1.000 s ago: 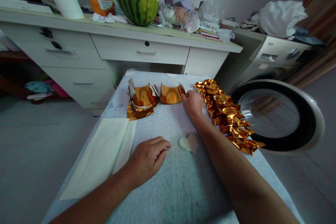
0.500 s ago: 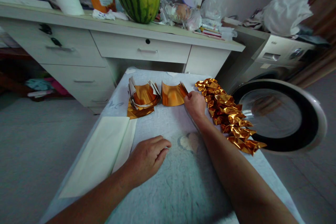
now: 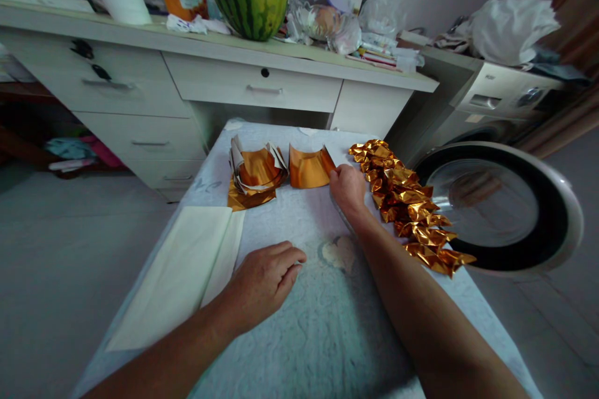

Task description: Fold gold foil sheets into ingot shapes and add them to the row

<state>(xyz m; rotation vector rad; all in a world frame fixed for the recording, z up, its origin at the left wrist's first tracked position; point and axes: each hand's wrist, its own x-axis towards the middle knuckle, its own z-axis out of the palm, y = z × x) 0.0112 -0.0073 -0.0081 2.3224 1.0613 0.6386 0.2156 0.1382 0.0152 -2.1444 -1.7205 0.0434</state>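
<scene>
My right hand [image 3: 347, 188] is closed at the right edge of a curved gold foil paper sheet [image 3: 309, 168] near the far side of the table; its fingertips are partly hidden. My left hand [image 3: 269, 277] rests low over the cloth, fingers loosely bent, a small gap between thumb and forefinger, holding nothing. Left of the sheet stands a curled stack of gold foil paper [image 3: 257, 168] with pale backing. Folded gold foil pieces [image 3: 402, 193] lie in a row along the right side. Pale paper sheets [image 3: 173, 268] lie beside my left forearm.
A patterned cloth covers the table [image 3: 299, 336]. Beyond it stands a white cabinet [image 3: 253, 90] with drawers, bearing a cut watermelon [image 3: 248, 3] and plastic bags. At the right, the washing machine's open round door [image 3: 496, 199] is close to the table edge.
At the right edge of the curved gold sheet, the overlapping layers look less spread apart. Both hands stay almost where they were; the view shifts very slightly.
</scene>
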